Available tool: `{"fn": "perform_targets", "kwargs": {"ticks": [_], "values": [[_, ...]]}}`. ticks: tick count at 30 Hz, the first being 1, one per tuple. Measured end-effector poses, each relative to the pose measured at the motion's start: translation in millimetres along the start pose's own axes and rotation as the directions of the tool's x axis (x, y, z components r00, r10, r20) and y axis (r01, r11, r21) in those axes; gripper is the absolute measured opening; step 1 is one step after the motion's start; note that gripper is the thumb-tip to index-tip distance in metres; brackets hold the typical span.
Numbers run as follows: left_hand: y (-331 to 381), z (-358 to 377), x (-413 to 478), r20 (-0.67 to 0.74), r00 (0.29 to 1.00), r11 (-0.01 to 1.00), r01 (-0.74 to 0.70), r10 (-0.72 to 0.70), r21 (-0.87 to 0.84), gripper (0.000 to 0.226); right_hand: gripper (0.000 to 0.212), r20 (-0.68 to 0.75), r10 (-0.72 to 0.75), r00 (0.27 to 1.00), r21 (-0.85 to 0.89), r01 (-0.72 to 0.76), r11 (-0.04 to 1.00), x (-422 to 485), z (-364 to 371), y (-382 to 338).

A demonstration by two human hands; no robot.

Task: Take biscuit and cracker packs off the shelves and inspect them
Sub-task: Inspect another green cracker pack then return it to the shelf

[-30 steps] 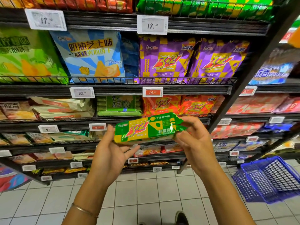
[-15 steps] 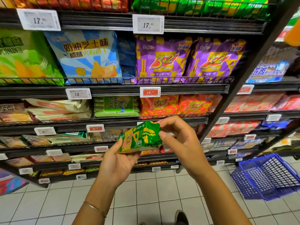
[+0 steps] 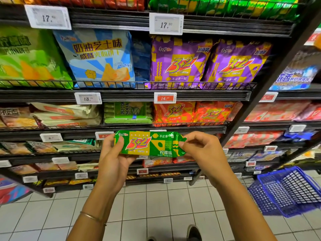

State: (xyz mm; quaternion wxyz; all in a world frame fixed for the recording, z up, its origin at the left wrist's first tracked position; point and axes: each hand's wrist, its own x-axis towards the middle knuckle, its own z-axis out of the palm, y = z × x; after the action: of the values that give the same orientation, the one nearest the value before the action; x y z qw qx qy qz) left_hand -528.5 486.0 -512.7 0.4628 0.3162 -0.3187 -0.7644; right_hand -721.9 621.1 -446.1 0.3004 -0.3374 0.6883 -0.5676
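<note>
Pack is held level between both hands, front face to the camera, clear of the shelf rail just behind it. Left hand wraps the left end, with thumb across the front, fingers behind and palm under the bottom edge. Right hand pinches only the crimped seal at the right end; fingertips are on the foil flap, not on the body.

Risks, my read:
- Right pinch sits on thin, slick foil. If the left hand lets go for a flip, the full weight hangs off the seal. It would likely slip and drop to the floor straight below the grip, and the contents would probably crack.
- Pulling the two ends apart could strain or open the seal.
- A hard press from the left thumb could crush the layers, since the wrapper adds no stiffness.
- Gloss glare may hide small print, so a date check needs a tilt.

Look: long flat bar in green and yellow foil with crimped ends. Red "3+2" logo sits nearer the left grip; green lemon shape and Chinese text sit toward the right pinch. No tears visible. Back not seen.

Around: orange packs with the same logo one tier above the grip, purple bags higher. Blue basket sits low, well out to the right of the right hand.
</note>
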Motion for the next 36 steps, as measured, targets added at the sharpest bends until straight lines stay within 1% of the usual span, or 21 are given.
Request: {"fn": "perform_targets", "kwargs": {"ticks": [3, 6, 8, 12, 14, 16, 18, 19, 20, 22, 24, 26, 28, 31, 33, 36], "values": [[5, -1, 2, -0.008, 1.0, 1.0, -0.004, 0.004, 0.016, 0.03, 0.014, -0.017, -0.024, 1.0, -0.003, 0.024, 1.0, 2, -3, 3], [9, -3, 4, -0.02, 1.0, 0.999, -0.009, 0.01, 0.049, 0.034, 0.02, 0.037, -0.023, 0.999, -0.057, 0.025, 0.998, 5, -9, 3], [9, -3, 5, -0.019, 1.0, 0.997, -0.015, 0.016, 0.07, 0.034, 0.019, 0.048, -0.038, 0.998, -0.084, 0.042, 0.996, 8, -13, 3], [7, -2, 5, -0.011, 0.998, 0.986, -0.057, 0.06, 0.155, 0.034, 0.016, 0.006, -0.158, 0.987, -0.246, 0.154, 0.957, 13, -16, 3], [7, 0, 5, 0.002, 0.997, 0.978, -0.08, 0.081, 0.193, 0.032, 0.021, -0.03, -0.215, 0.976, -0.319, 0.194, 0.928, 13, -15, 5], [9, 3, 2, 0.023, 0.996, 0.976, -0.093, 0.09, 0.199, 0.035, 0.024, -0.084, -0.264, 0.961, -0.347, 0.22, 0.912, 14, -14, 7], [10, 10, -2, 0.053, 0.995, 0.982, -0.092, 0.084, 0.167, 0.044, 0.023, -0.152, -0.247, 0.957, -0.29, 0.196, 0.937, 17, -12, 10], [11, 13, -4, 0.075, 0.994, 0.985, -0.088, 0.078, 0.146, 0.044, 0.022, -0.184, -0.201, 0.962, -0.222, 0.159, 0.962, 19, -10, 12], [11, 16, -6, 0.104, 0.992, 0.989, -0.086, 0.074, 0.12, 0.038, 0.021, -0.21, -0.14, 0.968, -0.143, 0.111, 0.983, 21, -9, 15], [11, 21, -9, 0.157, 0.985, 0.992, -0.089, 0.074, 0.087, 0.016, 0.019, -0.24, -0.008, 0.971, 0.003, 0.009, 1.0, 23, -6, 20], [11, 24, -11, 0.157, 0.982, 0.984, -0.123, 0.102, 0.128, 0.013, 0.019, -0.255, 0.093, 0.962, 0.108, -0.067, 0.992, 23, -5, 25], [11, 26, -12, 0.136, 0.979, 0.962, -0.18, 0.154, 0.205, 0.013, 0.019, -0.281, 0.138, 0.95, 0.174, -0.091, 0.98, 22, -5, 29], [12, 24, -12, 0.093, 0.972, 0.927, -0.233, 0.214, 0.293, 0.014, 0.019, -0.299, 0.153, 0.942, 0.207, -0.093, 0.974, 23, -6, 32], [14, 19, -9, 0.057, 0.958, 0.87, -0.278, 0.28, 0.408, 0.018, 0.017, -0.305, 0.147, 0.941, 0.205, -0.086, 0.975, 25, -8, 34], [19, 19, -9, 0.067, 0.959, 0.856, -0.275, 0.274, 0.438, 0.018, 0.015, -0.308, 0.132, 0.942, 0.198, -0.072, 0.978, 26, -9, 33], [23, 22, -10, 0.109, 0.966, 0.826, -0.255, 0.233, 0.502, 0.033, 0.014, -0.312, 0.15, 0.938, 0.219, -0.083, 0.972, 28, -8, 32]]}}
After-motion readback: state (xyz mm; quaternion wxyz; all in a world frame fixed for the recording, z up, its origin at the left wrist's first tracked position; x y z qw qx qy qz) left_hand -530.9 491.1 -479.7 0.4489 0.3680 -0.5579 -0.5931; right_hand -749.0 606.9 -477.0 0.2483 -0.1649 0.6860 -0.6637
